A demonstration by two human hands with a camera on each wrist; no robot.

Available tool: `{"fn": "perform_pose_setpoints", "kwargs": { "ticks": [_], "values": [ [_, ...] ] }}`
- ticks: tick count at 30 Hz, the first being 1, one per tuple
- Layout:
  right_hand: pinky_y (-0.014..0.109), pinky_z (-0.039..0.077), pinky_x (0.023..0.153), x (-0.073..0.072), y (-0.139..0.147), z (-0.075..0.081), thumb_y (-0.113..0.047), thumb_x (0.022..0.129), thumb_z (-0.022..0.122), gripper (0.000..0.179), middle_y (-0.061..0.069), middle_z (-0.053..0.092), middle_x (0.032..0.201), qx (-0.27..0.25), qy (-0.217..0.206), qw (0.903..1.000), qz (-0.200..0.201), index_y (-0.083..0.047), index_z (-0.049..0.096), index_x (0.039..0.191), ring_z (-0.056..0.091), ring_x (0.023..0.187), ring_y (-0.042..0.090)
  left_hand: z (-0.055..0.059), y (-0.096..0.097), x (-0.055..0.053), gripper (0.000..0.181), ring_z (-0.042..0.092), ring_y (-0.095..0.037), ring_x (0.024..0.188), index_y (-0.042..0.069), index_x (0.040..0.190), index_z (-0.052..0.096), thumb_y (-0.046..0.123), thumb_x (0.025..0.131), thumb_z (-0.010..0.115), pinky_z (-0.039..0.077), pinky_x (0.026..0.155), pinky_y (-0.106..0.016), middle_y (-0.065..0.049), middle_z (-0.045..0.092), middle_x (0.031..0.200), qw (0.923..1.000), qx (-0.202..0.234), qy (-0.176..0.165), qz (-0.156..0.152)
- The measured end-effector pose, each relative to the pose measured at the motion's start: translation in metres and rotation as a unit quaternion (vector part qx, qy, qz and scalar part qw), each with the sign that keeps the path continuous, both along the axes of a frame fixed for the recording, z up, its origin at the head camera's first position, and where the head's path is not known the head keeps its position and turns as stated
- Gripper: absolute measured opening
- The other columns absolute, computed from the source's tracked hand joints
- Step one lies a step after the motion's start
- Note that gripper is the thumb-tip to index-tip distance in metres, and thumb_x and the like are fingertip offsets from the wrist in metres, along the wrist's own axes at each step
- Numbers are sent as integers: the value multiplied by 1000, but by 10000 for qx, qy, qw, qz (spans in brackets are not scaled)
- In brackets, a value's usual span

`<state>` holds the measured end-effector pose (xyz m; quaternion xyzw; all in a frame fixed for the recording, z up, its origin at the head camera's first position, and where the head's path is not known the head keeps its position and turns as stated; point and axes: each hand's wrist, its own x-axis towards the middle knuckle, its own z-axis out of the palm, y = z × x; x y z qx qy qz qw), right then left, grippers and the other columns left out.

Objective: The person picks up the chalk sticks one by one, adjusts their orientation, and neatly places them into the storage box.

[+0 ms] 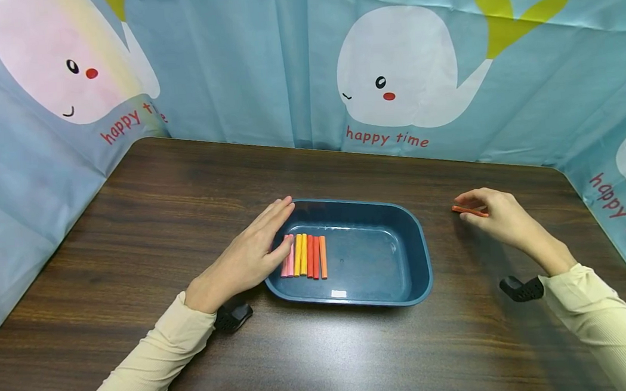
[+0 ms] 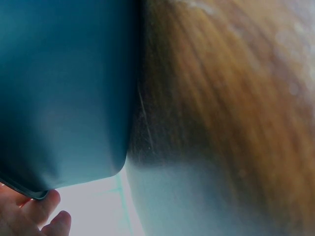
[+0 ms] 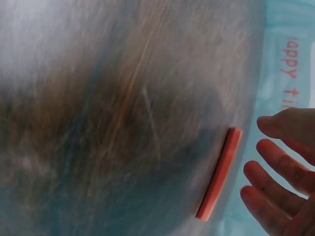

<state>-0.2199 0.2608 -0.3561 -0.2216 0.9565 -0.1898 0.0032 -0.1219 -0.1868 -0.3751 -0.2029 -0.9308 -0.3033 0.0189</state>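
A dark blue plastic tray (image 1: 373, 302) sits on the table. Inside it, at the left end, a row of short coloured sticks lies side by side: pink (image 1: 290, 259), yellow (image 1: 300, 255), red (image 1: 313, 256) and one orange stick (image 1: 323, 257). My left hand (image 1: 249, 256) rests over the tray's left rim, fingers extended, thumb reaching inside across the pink sticks. In the left wrist view its fingertips (image 2: 42, 209) are at the rim's corner. Right of the tray, my right hand (image 1: 497, 211) is at another orange stick (image 3: 219, 174); in the right wrist view its fingers are spread beside the stick.
The dark wooden table (image 1: 194, 185) meets a light blue curtain (image 1: 241, 74) with whale prints along its back and sides. A black strap device (image 1: 234, 316) is on the left wrist and another (image 1: 520, 288) on the right.
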Motion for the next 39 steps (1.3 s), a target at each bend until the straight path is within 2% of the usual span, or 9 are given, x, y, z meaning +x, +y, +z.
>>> {"fn": "perform_pose_setpoints", "kwargs": {
  "ticks": [14,19,24,28,32,35,39],
  "values": [
    [56,54,83,-12,6,-7,-3,90,66,31,29,68,110,405,-250,9988,-105,9,64,118,66,99,43,-1,0,-1,64,21,-27,154,5,155,31,22,99,56,25,122,-51,-8,25,165,10000,29,13,-16],
    [55,53,78,-15,7,-9,-5,91,66,30,27,69,105,692,-328,9970,-52,8,65,117,67,93,40,0,0,-1,64,21,-27,154,6,155,31,23,99,56,26,122,-51,-8,25,165,10000,21,29,-30],
    [45,52,68,-16,7,-11,-4,89,68,24,17,70,91,895,-139,9958,101,5,69,112,66,80,30,0,0,-1,64,21,-27,154,5,155,31,23,99,56,26,122,-51,-8,25,165,10000,8,38,-16],
    [37,47,63,-15,6,-11,-4,89,69,21,10,68,85,979,-46,9952,74,2,70,109,61,73,21,-1,0,-1,64,21,-27,154,5,155,31,23,99,56,26,122,-51,-8,25,165,10000,5,26,-21],
    [39,48,64,-13,5,-9,-5,90,68,22,15,69,91,1004,-56,9949,-12,2,70,111,63,77,25,-1,0,-1,64,21,-27,154,5,155,31,22,99,56,26,122,-51,-8,26,165,10000,18,33,-24],
    [43,50,66,-11,3,-6,-3,89,68,23,19,69,94,946,86,9955,0,4,69,111,65,81,30,-1,0,-1,64,22,-27,154,5,155,31,23,99,56,26,122,-51,-8,26,165,10000,14,53,-31],
    [42,52,67,-7,-2,-1,0,87,68,23,20,70,93,716,296,9970,57,5,69,110,66,80,30,-1,-1,-1,64,22,-27,154,4,155,32,22,99,57,25,122,-51,-8,26,165,10000,28,51,-25]
  ]
}}
